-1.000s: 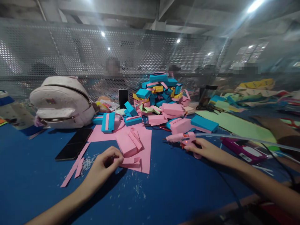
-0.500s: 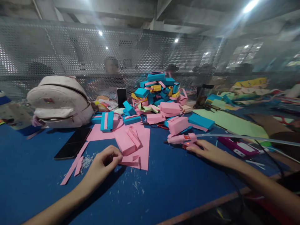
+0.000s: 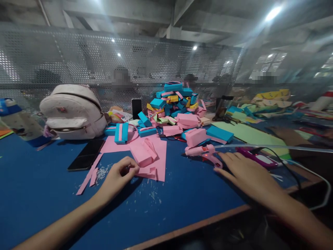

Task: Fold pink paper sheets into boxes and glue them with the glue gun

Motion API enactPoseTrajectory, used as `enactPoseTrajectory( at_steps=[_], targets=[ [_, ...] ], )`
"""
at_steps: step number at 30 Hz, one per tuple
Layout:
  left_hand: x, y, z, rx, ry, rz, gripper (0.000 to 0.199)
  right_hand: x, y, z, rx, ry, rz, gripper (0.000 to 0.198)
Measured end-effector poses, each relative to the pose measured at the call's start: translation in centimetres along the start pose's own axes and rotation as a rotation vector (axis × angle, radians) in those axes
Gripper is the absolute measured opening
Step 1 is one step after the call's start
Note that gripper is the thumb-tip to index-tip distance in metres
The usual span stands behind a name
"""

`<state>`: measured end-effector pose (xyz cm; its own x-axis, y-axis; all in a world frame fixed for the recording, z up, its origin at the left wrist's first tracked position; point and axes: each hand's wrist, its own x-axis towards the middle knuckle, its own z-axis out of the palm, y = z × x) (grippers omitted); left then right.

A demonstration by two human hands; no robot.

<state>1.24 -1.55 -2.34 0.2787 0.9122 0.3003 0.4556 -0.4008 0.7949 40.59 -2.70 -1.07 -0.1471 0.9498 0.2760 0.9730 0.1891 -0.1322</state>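
My left hand [image 3: 121, 173] pinches the near end of a folded pink paper strip [image 3: 147, 171]. Just beyond it a small pink paper box [image 3: 142, 154] lies on a pink paper sheet [image 3: 161, 152]. To the right, a pink glue gun [image 3: 201, 152] rests on the table, its nozzle to the left and a long clear glue stick out of its back. My right hand [image 3: 241, 170] is open beside the gun's handle, fingers stretched out and the thumb near the grip's lower end.
A heap of blue, pink and yellow paper boxes [image 3: 179, 104] stands at the back. On the left are a white backpack [image 3: 70, 114], a dark phone [image 3: 87, 155] and a bottle [image 3: 23, 121]. A purple device [image 3: 257, 158] with cables lies right. Another person's arm [image 3: 301, 144] reaches in there.
My right hand has let go of the glue gun and drawn back to the right, its fingers opening. My left hand keeps its pinch on the strip. The view has shifted slightly.
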Motion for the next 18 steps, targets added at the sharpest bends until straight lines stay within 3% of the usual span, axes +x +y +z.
enactPoseTrajectory(
  at_steps=[3, 5, 7, 10, 12, 14, 18],
  targets=[
    [0.0, 0.0, 0.0, -0.003, -0.008, -0.003, 0.016, -2.6, -3.1, -2.4, 0.051, 0.035, -0.152, 0.037],
    [0.0, 0.0, 0.1, -0.002, -0.011, -0.003, 0.017, -3.0, -5.7, -3.4, 0.216, -0.036, -0.38, 0.029],
    [0.0, 0.0, 0.1, -0.005, -0.014, 0.013, 0.017, -1.8, -8.3, -3.3, 0.309, -0.102, -0.563, 0.031],
    [0.0, 0.0, 0.0, -0.017, -0.017, 0.029, 0.018, 1.5, -11.2, -1.1, 0.303, -0.09, -0.725, 0.041],
    [0.1, 0.1, 0.0, -0.009, -0.011, 0.027, 0.018, 3.9, -12.6, 0.9, 0.291, -0.08, -0.762, 0.039],
    [0.1, 0.1, -0.2, 0.021, -0.013, 0.027, 0.019, 5.7, -13.6, 2.6, 0.321, -0.086, -0.769, 0.026],
    [0.1, -0.1, -0.4, 0.084, -0.01, 0.035, 0.019, 7.3, -14.3, 4.6, 0.429, -0.161, -0.75, 0.008]
  ],
)
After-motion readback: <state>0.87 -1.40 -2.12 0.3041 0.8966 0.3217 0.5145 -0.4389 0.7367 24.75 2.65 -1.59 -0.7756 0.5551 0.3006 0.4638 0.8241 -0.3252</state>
